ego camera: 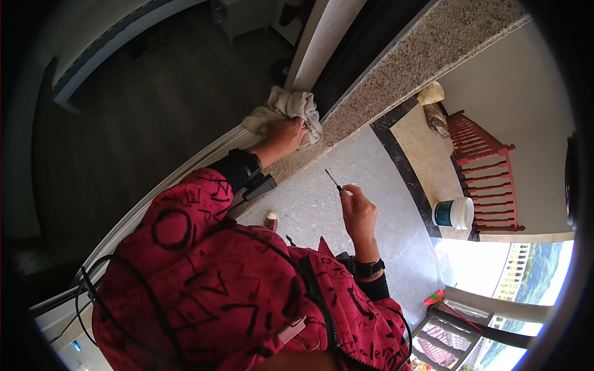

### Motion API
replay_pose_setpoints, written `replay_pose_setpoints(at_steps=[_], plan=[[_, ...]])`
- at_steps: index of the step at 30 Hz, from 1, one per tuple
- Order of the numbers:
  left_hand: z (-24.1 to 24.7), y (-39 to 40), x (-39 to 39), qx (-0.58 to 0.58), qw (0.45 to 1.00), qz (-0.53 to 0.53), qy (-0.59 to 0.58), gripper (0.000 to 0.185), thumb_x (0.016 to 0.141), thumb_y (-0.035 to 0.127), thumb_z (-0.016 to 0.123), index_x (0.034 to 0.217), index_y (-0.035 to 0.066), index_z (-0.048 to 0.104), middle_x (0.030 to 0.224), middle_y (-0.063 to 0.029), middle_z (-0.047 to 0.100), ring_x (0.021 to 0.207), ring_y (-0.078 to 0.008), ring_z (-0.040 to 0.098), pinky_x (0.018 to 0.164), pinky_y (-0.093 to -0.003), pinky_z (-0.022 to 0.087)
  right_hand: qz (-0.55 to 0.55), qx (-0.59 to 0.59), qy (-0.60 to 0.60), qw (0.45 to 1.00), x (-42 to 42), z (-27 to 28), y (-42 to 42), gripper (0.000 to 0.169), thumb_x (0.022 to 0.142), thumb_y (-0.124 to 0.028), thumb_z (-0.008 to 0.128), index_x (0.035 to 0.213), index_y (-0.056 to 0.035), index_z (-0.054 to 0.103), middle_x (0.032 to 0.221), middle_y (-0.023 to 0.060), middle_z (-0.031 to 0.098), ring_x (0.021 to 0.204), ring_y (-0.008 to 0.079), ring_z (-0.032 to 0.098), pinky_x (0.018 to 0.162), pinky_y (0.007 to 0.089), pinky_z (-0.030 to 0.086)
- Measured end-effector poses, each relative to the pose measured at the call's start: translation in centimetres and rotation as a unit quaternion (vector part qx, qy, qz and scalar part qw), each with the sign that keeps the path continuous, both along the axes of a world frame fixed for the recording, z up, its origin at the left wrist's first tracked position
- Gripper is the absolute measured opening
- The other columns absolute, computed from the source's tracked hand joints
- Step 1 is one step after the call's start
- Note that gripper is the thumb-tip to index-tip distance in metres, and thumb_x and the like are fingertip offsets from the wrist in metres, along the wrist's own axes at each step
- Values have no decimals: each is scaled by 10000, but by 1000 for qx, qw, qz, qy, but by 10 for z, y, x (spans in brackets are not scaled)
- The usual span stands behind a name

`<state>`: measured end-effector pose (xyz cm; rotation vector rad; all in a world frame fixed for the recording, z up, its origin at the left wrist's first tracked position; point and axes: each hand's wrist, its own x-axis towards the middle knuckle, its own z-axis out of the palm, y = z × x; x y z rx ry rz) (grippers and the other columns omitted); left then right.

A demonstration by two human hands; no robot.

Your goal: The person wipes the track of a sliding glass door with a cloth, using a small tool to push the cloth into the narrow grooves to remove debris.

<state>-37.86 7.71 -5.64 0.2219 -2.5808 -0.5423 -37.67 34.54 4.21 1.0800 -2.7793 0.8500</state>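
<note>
My left hand (283, 139) grips a crumpled, stained whitish cloth (299, 104). The cloth is pressed against the foot of a pale upright frame post (320, 46), where it meets the pale frame track (218, 147) along the ledge. Part of the cloth covers my fingertips, and the spot beneath it is hidden. Away from the ledge, over the floor, my right hand (359, 211) holds a slim screwdriver-like tool (333, 180). Its thin metal shaft points up and left in the view, and its dark handle is mostly hidden in my fingers.
A speckled stone ledge (385, 69) runs beside the frame. Beyond my right hand are a white bucket (461, 213), a reddish wooden railing-like piece (492, 185) and a red-handled dustpan-like tool (434, 297). Black cables (134, 273) hang around my jacket. Pale floor (306, 199) lies below.
</note>
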Motion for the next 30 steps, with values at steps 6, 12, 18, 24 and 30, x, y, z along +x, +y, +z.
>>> replay_pose_setpoints(at_steps=[6,12,18,24,30], plan=[[30,-9,42,-57,988,-57,-133,330,861,321,500,900,-7,492,640,-170,596,556,-339,580,489,-468,429,-4,-5,21,1000,17,-1,11,123,833,-220,615,898,-116,597,567,77,582,509,250,583,475,351,441],[43,-12,122,-34,973,-32,-224,389,832,339,527,990,-11,468,786,-196,627,744,-351,613,631,-450,463,18,-8,6,1000,42,9,-7,126,836,-233,605,903,-126,598,595,82,603,533,267,600,484,362,453],[47,-17,185,-24,956,-4,-293,524,740,358,626,1058,-10,430,778,-188,631,739,-349,620,638,-455,468,61,-6,11,998,62,8,-32,118,833,-236,599,894,-135,597,609,91,612,555,282,605,488,377,458],[45,-9,209,-3,974,54,-221,570,728,356,645,1114,9,412,821,-173,621,769,-338,612,664,-431,471,56,-5,3,998,70,-1,-27,120,828,-241,606,896,-142,596,602,95,608,547,286,602,490,381,461],[51,5,148,129,977,-28,-165,802,748,388,674,1302,-45,287,1209,-261,460,1089,-359,481,875,-407,415,28,-4,7,1000,52,-6,-8,137,837,-244,603,895,-120,597,592,92,602,530,272,598,480,365,454]])
